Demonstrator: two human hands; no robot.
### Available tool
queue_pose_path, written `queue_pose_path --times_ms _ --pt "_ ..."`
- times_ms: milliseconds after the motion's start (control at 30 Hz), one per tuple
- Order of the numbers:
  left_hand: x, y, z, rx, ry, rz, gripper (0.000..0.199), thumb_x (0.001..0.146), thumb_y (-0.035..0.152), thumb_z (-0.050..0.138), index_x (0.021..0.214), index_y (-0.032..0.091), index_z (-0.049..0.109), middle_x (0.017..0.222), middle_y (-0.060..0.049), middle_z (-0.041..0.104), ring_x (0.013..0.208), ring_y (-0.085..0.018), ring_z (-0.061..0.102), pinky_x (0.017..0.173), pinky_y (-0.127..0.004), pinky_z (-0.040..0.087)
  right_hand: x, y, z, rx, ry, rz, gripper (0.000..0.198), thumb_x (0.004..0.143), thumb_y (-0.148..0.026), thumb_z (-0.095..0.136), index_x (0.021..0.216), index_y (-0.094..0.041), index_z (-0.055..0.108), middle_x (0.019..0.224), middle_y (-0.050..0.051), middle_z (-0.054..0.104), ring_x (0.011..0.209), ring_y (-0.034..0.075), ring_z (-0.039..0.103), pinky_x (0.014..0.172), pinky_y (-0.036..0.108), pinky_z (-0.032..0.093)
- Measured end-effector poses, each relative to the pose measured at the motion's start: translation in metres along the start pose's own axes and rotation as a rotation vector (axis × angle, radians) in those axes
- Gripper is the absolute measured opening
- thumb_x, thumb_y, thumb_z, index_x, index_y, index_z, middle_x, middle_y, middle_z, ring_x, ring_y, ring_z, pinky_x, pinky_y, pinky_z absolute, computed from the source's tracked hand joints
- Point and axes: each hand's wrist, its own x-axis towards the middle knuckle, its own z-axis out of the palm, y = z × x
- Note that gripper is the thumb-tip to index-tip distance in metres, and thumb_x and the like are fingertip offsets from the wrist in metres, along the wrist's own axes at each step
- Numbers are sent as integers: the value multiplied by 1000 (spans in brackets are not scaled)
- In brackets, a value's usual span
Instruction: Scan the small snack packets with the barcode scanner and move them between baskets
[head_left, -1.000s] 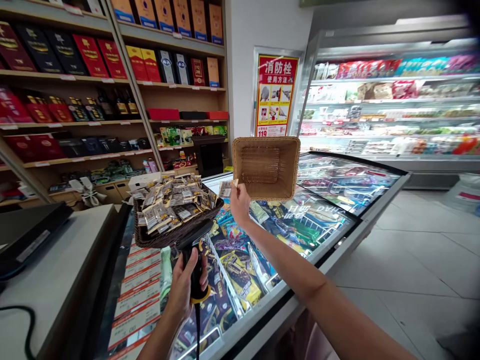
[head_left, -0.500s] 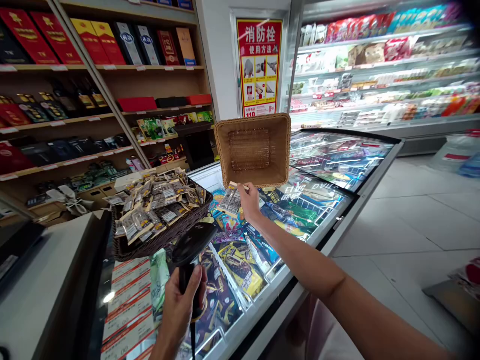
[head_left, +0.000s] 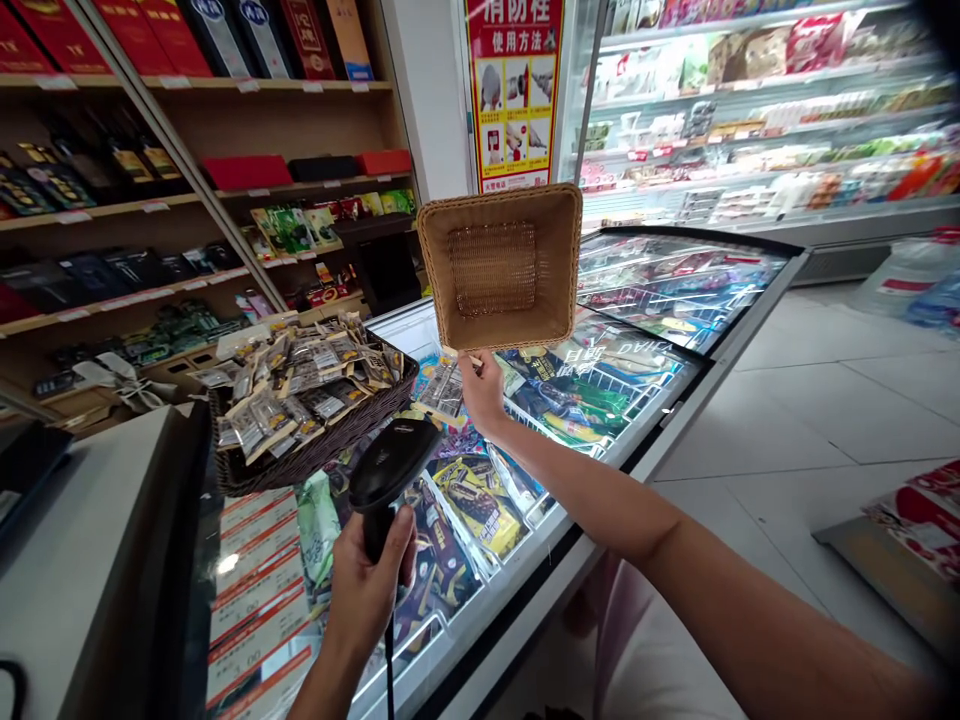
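A black handheld barcode scanner (head_left: pixel 395 462) is gripped by its handle in my left hand (head_left: pixel 366 585), its cord hanging below. My right hand (head_left: pixel 484 395) pinches a small clear-and-brown snack packet (head_left: pixel 442 388) by its edge, just below a light wicker basket (head_left: pixel 559 300). That basket is tipped with its opening towards me, and its inside shows no packets. To the left, a dark wicker basket (head_left: pixel 315 462) holds a heap of similar packets (head_left: pixel 289 385). The scanner's head is to the lower left of the pinched packet, apart from it.
Beneath both baskets is a glass-topped freezer (head_left: pixel 694 385) full of wrapped ice creams (head_left: pixel 480 505). Price labels (head_left: pixel 259 580) lie at its near left. A pale counter (head_left: pixel 90 540) stands left, shelves (head_left: pixel 300 185) behind, and a refrigerated display (head_left: pixel 750 130) at the back right.
The view has tipped downward, so most things sit higher in it. The packet in my right hand has shifted slightly left and lower against the light basket. Both grips are unchanged.
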Motion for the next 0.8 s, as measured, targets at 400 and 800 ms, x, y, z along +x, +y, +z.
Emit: queue_pose_path --times_ms 400,800 --pt "-1 -2 -2 39 -27 7 49 79 66 80 69 22 59 49 0 54 42 -12 46 41 -23 38 5 0 1 -25 44 13 30 94 -50 59 80 -25 51 60 -7 42 60 13 43 56 25 32" --pt "4 -4 -3 170 -85 88 49 87 65 72 69 23 55 48 3 51 41 -11 45 43 -24 38 17 5 -1 73 11 74 30 93 -49 61 79 -25 51 55 -9 34 52 11 33 51 25 27"
